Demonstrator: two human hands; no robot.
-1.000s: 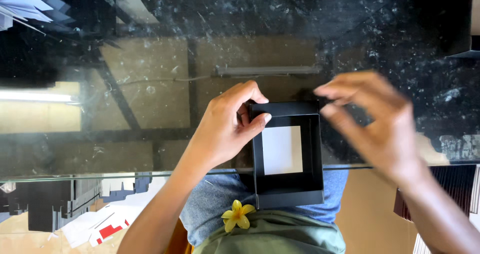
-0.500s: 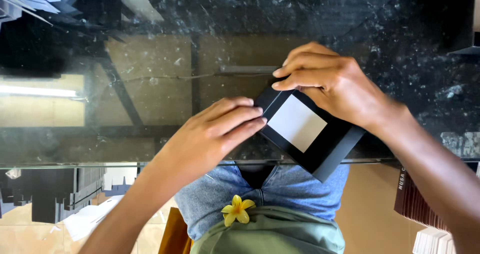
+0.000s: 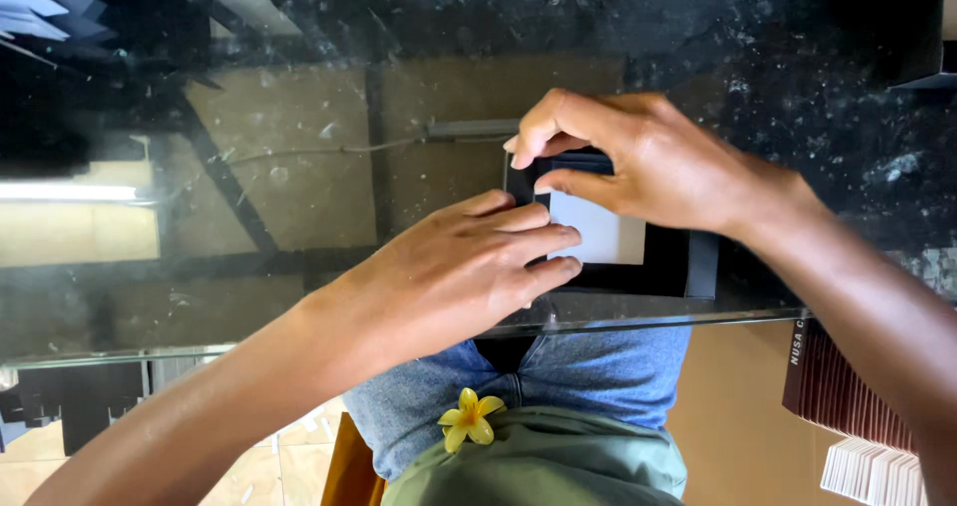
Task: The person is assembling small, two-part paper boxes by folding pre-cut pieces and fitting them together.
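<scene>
A small black square frame [image 3: 666, 267] with a pale grey centre lies flat on the glossy black table [image 3: 299, 167], close to its near edge. My left hand [image 3: 469, 267] rests palm down on the frame's left side, fingertips on the pale centre. My right hand [image 3: 638, 157] comes from the right and pinches the frame's far left corner between thumb and fingers. Most of the frame's far edge is hidden under that hand.
The table's glass edge [image 3: 648, 317] runs across just below the frame. Below it are my jeans and a green garment with a yellow flower [image 3: 469, 416]. A stack of dark and white cards [image 3: 857, 416] sits at lower right. Folded paper shapes [image 3: 30, 7] lie at top left.
The frame went from held upright in front of me, to tilted, to lying square on the table. Both hands moved down onto it; the right hand shifted to its far corner.
</scene>
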